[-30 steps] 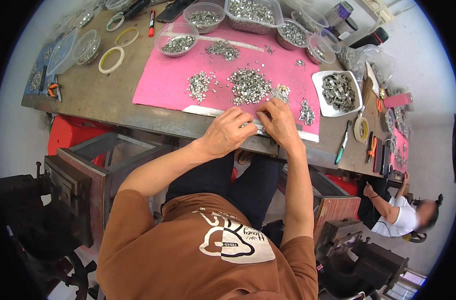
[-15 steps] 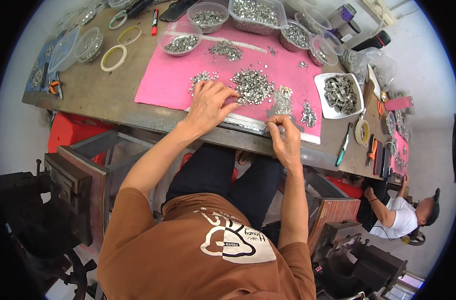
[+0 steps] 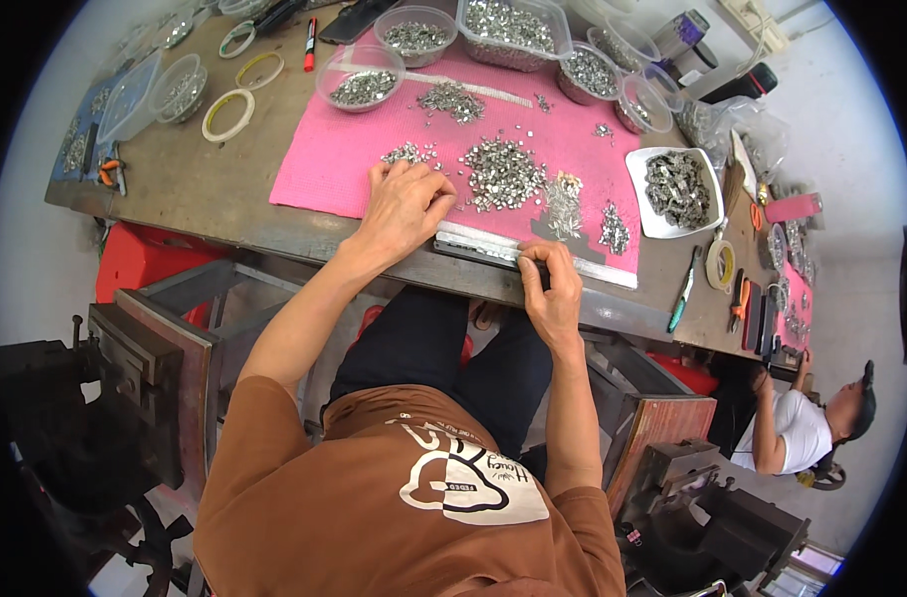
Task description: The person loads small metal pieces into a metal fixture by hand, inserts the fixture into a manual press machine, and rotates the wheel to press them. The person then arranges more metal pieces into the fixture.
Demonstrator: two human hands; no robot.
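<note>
Nr bench edge (image 3: 294, 251), R fingers (image 3: 553, 261) gripping bar (image 3: 478, 249), gap to L fingers (image 3: 428, 182)

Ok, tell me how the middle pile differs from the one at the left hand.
The middle pile looks large; the left pile shows as a smaller patch. The middle pile lies uncovered, while the left hand partly hides the left pile. Both are loose silvery pieces on the pink mat.

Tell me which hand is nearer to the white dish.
Right. The right hand is at the near edge of the pink mat, left of the white dish and closer to the body; the left hand is farther left, beside a small metal pile.
</note>
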